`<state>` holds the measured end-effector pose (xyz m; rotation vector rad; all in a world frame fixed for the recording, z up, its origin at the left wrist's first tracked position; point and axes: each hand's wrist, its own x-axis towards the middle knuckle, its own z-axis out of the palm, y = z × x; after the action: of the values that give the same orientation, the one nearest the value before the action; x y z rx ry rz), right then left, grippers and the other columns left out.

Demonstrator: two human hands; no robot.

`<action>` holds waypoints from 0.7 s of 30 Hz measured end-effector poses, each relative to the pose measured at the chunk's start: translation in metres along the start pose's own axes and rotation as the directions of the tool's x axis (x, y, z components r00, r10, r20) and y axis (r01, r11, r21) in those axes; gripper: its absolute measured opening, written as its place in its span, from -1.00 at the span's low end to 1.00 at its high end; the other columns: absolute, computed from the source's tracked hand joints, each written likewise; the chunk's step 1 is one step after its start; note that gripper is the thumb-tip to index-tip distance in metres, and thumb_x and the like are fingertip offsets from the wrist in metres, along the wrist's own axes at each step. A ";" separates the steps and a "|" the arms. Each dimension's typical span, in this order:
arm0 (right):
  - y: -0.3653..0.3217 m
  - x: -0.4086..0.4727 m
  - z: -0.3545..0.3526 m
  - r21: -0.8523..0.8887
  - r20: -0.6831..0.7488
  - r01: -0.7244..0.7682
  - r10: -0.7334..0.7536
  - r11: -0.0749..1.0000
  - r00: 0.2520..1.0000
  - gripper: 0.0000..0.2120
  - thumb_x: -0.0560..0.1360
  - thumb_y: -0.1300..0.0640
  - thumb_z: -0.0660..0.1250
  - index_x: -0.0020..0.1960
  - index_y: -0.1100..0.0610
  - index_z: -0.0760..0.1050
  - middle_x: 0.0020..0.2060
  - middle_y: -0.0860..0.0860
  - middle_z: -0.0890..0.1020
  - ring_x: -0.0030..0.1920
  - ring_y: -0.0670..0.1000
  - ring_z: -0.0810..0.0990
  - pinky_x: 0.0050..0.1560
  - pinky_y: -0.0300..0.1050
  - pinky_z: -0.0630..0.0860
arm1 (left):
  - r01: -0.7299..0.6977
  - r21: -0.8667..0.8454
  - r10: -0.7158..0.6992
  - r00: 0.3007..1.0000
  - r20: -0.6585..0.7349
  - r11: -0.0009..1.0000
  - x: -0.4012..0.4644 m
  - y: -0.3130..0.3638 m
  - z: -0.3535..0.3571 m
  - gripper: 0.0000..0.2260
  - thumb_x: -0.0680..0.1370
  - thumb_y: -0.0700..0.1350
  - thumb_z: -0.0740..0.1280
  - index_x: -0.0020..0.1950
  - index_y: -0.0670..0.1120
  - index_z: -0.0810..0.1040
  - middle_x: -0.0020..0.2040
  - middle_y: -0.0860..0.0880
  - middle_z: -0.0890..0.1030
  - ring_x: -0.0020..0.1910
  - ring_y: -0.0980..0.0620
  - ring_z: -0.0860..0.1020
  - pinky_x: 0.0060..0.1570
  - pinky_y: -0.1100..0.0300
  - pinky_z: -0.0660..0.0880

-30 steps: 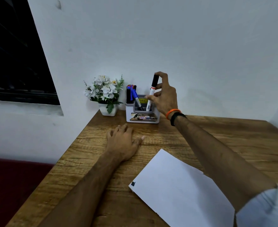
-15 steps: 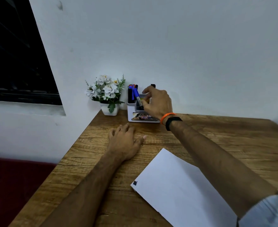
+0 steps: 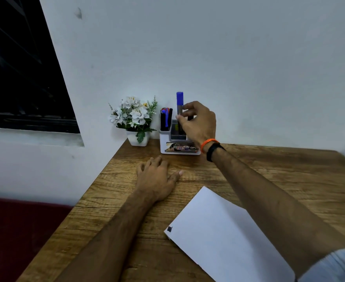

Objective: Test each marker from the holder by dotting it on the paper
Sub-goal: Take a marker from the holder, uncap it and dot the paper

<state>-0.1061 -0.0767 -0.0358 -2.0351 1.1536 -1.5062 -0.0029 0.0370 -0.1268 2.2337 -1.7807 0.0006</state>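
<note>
A white and grey marker holder (image 3: 167,148) stands at the back of the wooden table against the wall. My right hand (image 3: 198,124) pinches a blue-capped marker (image 3: 179,101) upright above the holder, its lower end still in the grey compartment. Several more markers (image 3: 165,118) stand in the holder's left compartment. My left hand (image 3: 156,177) rests flat on the table, fingers relaxed, holding nothing. A white sheet of paper (image 3: 224,237) lies at the front right with one dark dot (image 3: 169,228) near its left corner; my right forearm hides part of the sheet.
A small white pot of white flowers (image 3: 135,119) stands left of the holder at the table's back corner. The table's left edge (image 3: 98,176) runs diagonally, with a dark red seat (image 3: 15,231) below it. A dark window is at upper left.
My right hand put the black-capped marker back into the holder, then took the blue-capped marker and raised it. My left hand has stayed in place.
</note>
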 end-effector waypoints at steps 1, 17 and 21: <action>-0.005 -0.001 -0.007 0.046 -0.028 0.016 -0.015 0.999 0.999 -0.74 0.41 0.05 0.52 0.06 0.08 0.61 -0.18 -0.05 0.73 -0.20 -0.07 0.69 -0.08 -0.07 0.66 | 0.002 -0.004 -0.002 1.000 0.007 1.000 0.000 0.000 -0.001 -0.39 0.55 0.35 0.02 0.46 0.00 0.32 0.54 -0.07 0.23 0.53 -0.09 0.14 0.46 -0.16 0.04; 0.018 -0.106 -0.091 0.251 0.448 -0.131 0.005 0.959 0.894 -0.79 0.31 0.09 0.58 -0.06 -0.02 0.70 -0.25 -0.02 0.69 -0.27 -0.10 0.62 -0.15 -0.10 0.58 | -0.151 -0.891 0.119 0.987 -0.111 0.427 -0.035 0.009 -0.060 -0.75 0.42 -0.13 0.46 0.04 -0.22 0.62 -0.21 -0.12 0.68 -0.34 0.06 0.57 -0.36 0.24 0.53; 0.028 -0.106 -0.109 0.316 0.451 -0.228 0.066 0.921 0.890 -0.63 0.27 0.13 0.64 0.04 0.15 0.68 -0.15 0.09 0.74 -0.14 -0.03 0.70 0.02 -0.06 0.63 | -0.119 -0.859 0.162 0.986 -0.043 0.497 -0.037 0.007 -0.058 -0.70 0.35 -0.13 0.51 0.00 -0.25 0.62 -0.21 -0.11 0.69 -0.31 0.07 0.60 -0.33 0.26 0.55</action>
<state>-0.2268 0.0079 -0.0809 -1.8456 0.7664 -1.0220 -0.0086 0.0833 -0.0757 1.3324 -1.4558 -0.7532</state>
